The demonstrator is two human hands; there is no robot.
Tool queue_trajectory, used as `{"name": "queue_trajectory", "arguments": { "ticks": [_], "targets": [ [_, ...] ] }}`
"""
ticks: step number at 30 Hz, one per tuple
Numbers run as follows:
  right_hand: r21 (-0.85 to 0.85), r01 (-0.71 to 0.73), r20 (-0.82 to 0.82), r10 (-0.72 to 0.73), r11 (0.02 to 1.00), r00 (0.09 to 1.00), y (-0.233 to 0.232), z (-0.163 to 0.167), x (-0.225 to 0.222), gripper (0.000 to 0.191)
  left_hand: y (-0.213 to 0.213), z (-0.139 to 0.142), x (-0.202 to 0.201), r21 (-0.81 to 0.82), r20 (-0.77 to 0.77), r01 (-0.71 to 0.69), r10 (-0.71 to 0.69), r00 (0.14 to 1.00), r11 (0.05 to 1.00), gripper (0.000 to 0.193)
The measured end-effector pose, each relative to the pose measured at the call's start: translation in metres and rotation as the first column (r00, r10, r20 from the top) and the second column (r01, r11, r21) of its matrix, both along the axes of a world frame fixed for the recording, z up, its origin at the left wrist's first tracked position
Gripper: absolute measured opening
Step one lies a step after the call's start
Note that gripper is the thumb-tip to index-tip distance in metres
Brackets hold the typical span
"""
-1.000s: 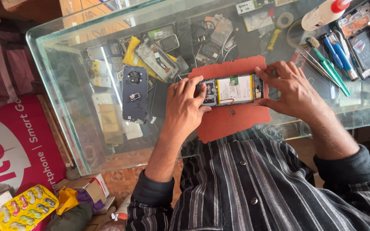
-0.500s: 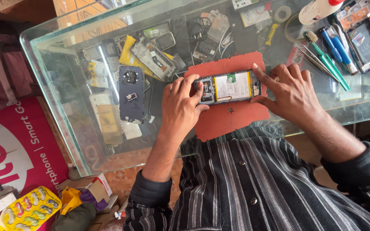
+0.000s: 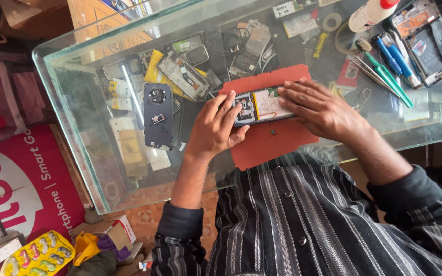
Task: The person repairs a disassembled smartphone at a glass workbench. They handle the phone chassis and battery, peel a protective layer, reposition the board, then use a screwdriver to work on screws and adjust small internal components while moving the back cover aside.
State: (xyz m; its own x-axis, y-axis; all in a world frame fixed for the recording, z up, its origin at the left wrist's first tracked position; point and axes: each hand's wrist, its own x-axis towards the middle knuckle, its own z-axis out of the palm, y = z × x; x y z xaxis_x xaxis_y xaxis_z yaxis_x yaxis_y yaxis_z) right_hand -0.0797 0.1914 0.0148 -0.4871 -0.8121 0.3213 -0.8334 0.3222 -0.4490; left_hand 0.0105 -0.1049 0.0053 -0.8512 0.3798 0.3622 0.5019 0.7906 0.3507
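Opened phone on red mat | left hand pinched its end, right hand lay spread flat on it — I judged steady, even pressure best.

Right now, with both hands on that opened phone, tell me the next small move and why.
Probably lift the right hand off a little: its fingers lie flat across the opened phone and hide most of the white battery. The left hand already grips the phone's circuit-board end on the red mat, so it looks steady enough. The dark back cover lies apart on the glass table.
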Motion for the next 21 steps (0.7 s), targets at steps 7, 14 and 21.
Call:
{"name": "queue_trajectory", "arguments": {
  "ticks": [7, 14, 21],
  "targets": [
    [-0.113, 0.119, 0.399, -0.065, 0.986, 0.915, -0.004, -0.003, 0.0, 0.044, 0.014, -0.005, -0.001, 0.603, 0.211, -0.101, -0.036, 0.977, 0.791, 0.032],
    [-0.232, 0.246, 0.494, -0.104, 0.941, 0.863, -0.011, -0.019, 0.006, 0.027, 0.024, -0.023, 0.004, 0.731, 0.331, -0.225, -0.046, 0.942, 0.645, 0.019],
    [-0.193, 0.22, 0.405, -0.126, 0.956, 0.906, -0.019, 0.002, 0.006, 0.024, 0.026, -0.003, 0.002, 0.693, 0.261, -0.147, -0.055, 0.964, 0.706, 0.025]
  ]
}}
